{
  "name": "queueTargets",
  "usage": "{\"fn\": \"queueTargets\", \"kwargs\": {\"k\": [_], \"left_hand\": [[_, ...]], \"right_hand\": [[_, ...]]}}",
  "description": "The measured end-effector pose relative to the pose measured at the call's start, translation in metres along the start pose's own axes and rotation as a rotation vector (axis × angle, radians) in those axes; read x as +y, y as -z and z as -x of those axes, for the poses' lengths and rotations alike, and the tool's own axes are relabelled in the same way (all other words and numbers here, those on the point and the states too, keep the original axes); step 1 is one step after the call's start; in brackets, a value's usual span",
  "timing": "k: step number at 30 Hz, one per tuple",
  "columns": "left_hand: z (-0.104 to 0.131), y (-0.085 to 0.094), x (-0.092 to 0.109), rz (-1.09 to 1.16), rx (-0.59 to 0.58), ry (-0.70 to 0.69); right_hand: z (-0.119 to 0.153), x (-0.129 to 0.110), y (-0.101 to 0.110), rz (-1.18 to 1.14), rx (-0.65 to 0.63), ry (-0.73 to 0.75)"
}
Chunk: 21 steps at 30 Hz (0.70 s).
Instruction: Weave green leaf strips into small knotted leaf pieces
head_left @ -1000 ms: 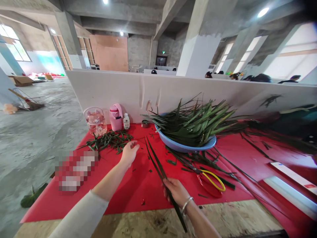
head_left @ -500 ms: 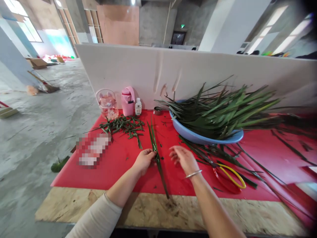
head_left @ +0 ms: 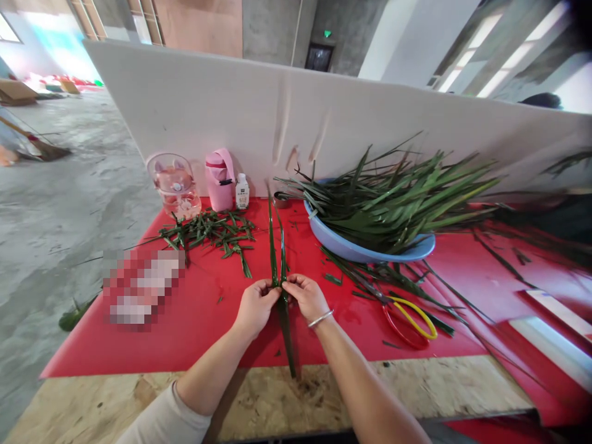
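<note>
A long green leaf (head_left: 285,333) stands out over the red table cover, its upper part split into two narrow strips. My left hand (head_left: 257,303) pinches it at the left strip, fingers closed. Close beside it, my right hand (head_left: 306,297), with a silver bangle at the wrist, grips the right strip between thumb and fingers. The leaf's lower end reaches over the bare board edge. Short cut leaf pieces (head_left: 210,231) lie in a loose pile beyond my left hand. Scissors (head_left: 411,320) with red and yellow handles rest to the right of my right hand.
A blue basin (head_left: 337,242) heaped with long leaves (head_left: 398,203) stands at the back right. Pink bottle (head_left: 219,182), clear pink jug (head_left: 178,188) and small white bottle (head_left: 242,192) stand by the white panel (head_left: 208,98). A blurred patch covers something at left.
My right hand has moved left and closed on the leaf beside my left hand. The leaf's two strips are spread further apart. The view has shifted right and down.
</note>
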State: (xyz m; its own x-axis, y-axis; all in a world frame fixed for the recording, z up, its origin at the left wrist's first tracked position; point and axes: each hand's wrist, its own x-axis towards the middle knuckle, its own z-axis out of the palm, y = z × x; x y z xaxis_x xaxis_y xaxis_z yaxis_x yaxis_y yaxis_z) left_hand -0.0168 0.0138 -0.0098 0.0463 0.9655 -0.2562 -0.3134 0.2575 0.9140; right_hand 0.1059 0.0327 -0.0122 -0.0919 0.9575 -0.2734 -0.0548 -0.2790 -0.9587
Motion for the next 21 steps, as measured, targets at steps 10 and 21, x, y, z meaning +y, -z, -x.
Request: {"fn": "queueTargets", "kwargs": {"k": [10, 21], "left_hand": [[0.003, -0.001, 0.002, 0.038, 0.038, 0.048], [0.002, 0.003, 0.001, -0.071, 0.066, -0.034]], "right_hand": [[0.001, 0.000, 0.011, 0.325, 0.190, 0.239], [0.002, -0.013, 0.006, 0.209, -0.164, 0.116]]}}
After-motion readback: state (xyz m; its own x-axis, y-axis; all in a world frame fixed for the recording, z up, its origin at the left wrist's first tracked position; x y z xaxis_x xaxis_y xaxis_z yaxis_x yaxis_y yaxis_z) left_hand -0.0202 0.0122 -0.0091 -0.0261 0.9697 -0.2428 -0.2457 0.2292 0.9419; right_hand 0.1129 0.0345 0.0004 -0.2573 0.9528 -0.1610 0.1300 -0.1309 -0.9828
